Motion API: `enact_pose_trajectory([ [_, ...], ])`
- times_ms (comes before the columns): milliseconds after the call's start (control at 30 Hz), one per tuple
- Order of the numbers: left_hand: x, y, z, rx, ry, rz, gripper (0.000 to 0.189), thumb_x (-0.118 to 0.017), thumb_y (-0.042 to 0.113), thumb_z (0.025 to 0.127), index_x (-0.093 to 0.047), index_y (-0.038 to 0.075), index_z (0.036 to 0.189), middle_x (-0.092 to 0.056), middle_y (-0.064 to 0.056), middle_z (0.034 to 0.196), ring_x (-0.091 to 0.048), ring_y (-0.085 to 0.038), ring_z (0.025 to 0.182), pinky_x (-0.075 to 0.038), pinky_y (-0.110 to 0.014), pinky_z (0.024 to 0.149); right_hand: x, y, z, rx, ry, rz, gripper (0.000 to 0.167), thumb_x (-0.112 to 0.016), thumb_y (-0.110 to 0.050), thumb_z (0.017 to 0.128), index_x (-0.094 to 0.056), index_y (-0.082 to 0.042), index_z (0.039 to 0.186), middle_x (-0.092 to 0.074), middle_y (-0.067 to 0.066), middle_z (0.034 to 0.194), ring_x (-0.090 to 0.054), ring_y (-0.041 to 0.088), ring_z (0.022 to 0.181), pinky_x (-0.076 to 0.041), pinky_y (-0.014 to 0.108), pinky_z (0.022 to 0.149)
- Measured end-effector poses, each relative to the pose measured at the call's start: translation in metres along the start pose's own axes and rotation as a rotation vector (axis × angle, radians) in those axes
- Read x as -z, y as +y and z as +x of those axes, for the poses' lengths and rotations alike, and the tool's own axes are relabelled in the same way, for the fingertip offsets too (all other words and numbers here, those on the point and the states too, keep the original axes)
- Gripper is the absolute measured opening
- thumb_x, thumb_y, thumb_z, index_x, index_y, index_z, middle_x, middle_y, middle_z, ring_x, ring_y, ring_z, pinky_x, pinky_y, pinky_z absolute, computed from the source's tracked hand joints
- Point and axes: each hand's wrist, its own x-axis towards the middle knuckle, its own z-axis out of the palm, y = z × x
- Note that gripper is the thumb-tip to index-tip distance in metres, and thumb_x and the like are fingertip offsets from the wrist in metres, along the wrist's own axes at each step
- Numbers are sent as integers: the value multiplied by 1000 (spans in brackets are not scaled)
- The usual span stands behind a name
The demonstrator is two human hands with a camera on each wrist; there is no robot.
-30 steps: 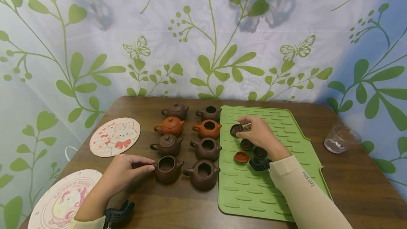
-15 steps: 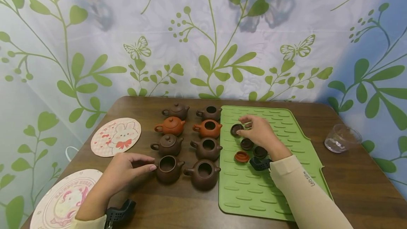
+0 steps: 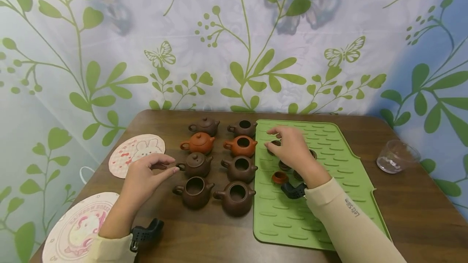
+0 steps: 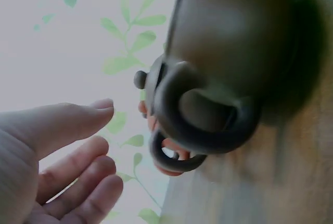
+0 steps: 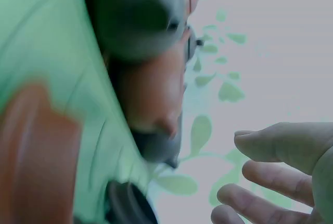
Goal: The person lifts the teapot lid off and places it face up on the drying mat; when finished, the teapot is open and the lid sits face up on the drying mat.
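My left hand (image 3: 144, 180) hovers with spread thumb and fingers beside the handle of a lidless dark brown teapot (image 3: 196, 198). In the left wrist view a gap separates the fingertips from that teapot's handle (image 4: 208, 135). My right hand (image 3: 291, 146) is over the green mat (image 3: 278, 218), thumb and fingers apart and nothing between them. Beneath it, partly hidden, several dark brown teapot lids (image 3: 273, 149) lie on the mat. An orange lid (image 3: 280, 177) lies near my right wrist.
Two columns of teapots stand left of the mat, including a lidded orange teapot (image 3: 198, 144) and a lidless orange one (image 3: 241, 146). Two round printed mats, rabbit (image 3: 124, 155) and pink (image 3: 82, 230), lie at left. A clear cup (image 3: 393, 159) stands at right.
My left hand has drawn up and away from the front teapot's handle, leaving it in plain view. My right hand has risen off the far dark lid, which stays on the mat.
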Motion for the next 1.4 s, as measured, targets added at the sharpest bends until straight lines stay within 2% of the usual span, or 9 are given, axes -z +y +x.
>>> enact_pose_trajectory([
  [100, 1, -3, 3, 19, -24, -8, 23, -92, 9, 83, -81, 13, 103, -77, -2, 101, -75, -26, 90, -59, -34, 78, -4, -13, 1, 54, -5, -3, 32, -81, -14, 96, -74, -3, 126, -70, 15, 123, -66, 36, 109, -57, 50, 86],
  [233, -2, -7, 12, 68, -127, -2, 27, -91, 17, 86, -82, 9, 110, -77, -6, 107, -74, -32, 99, -58, -52, 85, -15, -27, 2, 118, -15, 9, 29, -83, -14, 95, -75, -4, 121, -71, 13, 119, -66, 31, 104, -56, 48, 83],
  [333, -6, -11, 22, 99, -198, 20, 31, -90, 27, 88, -82, 9, 113, -77, -8, 110, -74, -31, 101, -57, -55, 87, -25, -39, 4, 163, -42, 26, 28, -83, -15, 95, -75, -4, 120, -71, 12, 118, -65, 28, 100, -55, 46, 82],
  [433, -10, -16, 30, 114, -237, 17, 34, -89, 32, 89, -82, 10, 114, -78, -7, 110, -74, -28, 99, -58, -52, 85, -36, -55, 10, 201, -88, 47, 29, -81, -16, 96, -74, -3, 121, -70, 12, 120, -66, 26, 101, -55, 44, 83],
  [633, -13, -26, 30, 143, -215, 26, 29, -89, 32, 89, -85, 14, 111, -78, 1, 102, -74, -20, 93, -58, -45, 80, -56, -94, 24, 239, -195, 44, 31, -78, -20, 99, -72, -6, 126, -69, 10, 124, -64, 28, 114, -52, 44, 96],
  [900, -21, -28, 29, 122, -201, 9, 20, -83, 22, 95, -84, 11, 112, -78, -2, 104, -73, -21, 93, -58, -45, 79, -81, -125, 35, 262, -312, -39, 43, -76, -29, 101, -68, -9, 138, -65, 7, 135, -59, 27, 127, -50, 40, 103],
  [1067, -24, -29, 24, 123, -197, 6, 17, -82, 21, 96, -85, 12, 110, -78, -2, 104, -73, -20, 92, -59, -42, 77, -96, -133, 37, 258, -375, -78, 46, -71, -31, 104, -64, -14, 146, -61, 5, 143, -54, 25, 134, -47, 38, 107],
  [1267, -26, -29, 21, 112, -178, 26, 15, -82, 21, 96, -85, 13, 109, -79, -1, 105, -73, -22, 94, -58, -43, 77, -105, -135, 35, 280, -392, -126, 44, -66, -30, 107, -63, -16, 149, -62, 3, 142, -57, 21, 131, -47, 35, 107],
  [1400, -26, -27, 21, 105, -169, 37, 14, -82, 18, 95, -85, 13, 108, -79, -1, 104, -73, -23, 95, -57, -44, 77, -104, -135, 34, 279, -380, -115, 44, -67, -28, 107, -63, -16, 149, -63, 3, 141, -58, 20, 130, -48, 35, 106],
])
